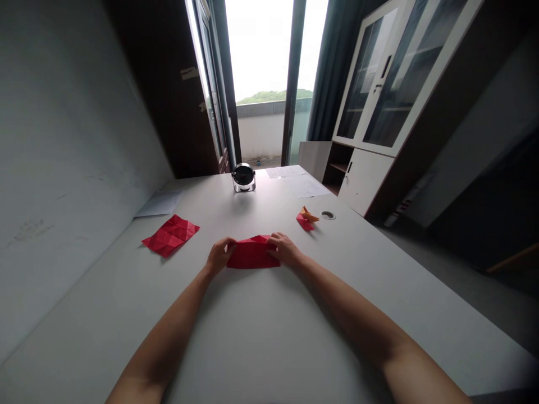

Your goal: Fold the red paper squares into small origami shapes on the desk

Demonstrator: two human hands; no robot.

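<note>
A folded sheet of red origami paper (251,257) stands or tilts up from the white table in front of me, its lower edge close to the tabletop. My left hand (219,255) pinches its left end, thumb toward the top corner. At the right end my right hand (287,249) grips the same paper, fingers over the upper edge. A small peaked fold shows along the top between both hands. Off to the left lies another red sheet (172,235), creased in a grid and partly unfolded. Small folded origami pieces (307,218), orange and red, rest to the right.
On the white table (252,336), a round black fan-like device (243,177) with a silver stand sits at the back. White papers (306,186) lie at the far right, and another paper (159,203) by the left wall. A cable hole (328,215) is near the right edge.
</note>
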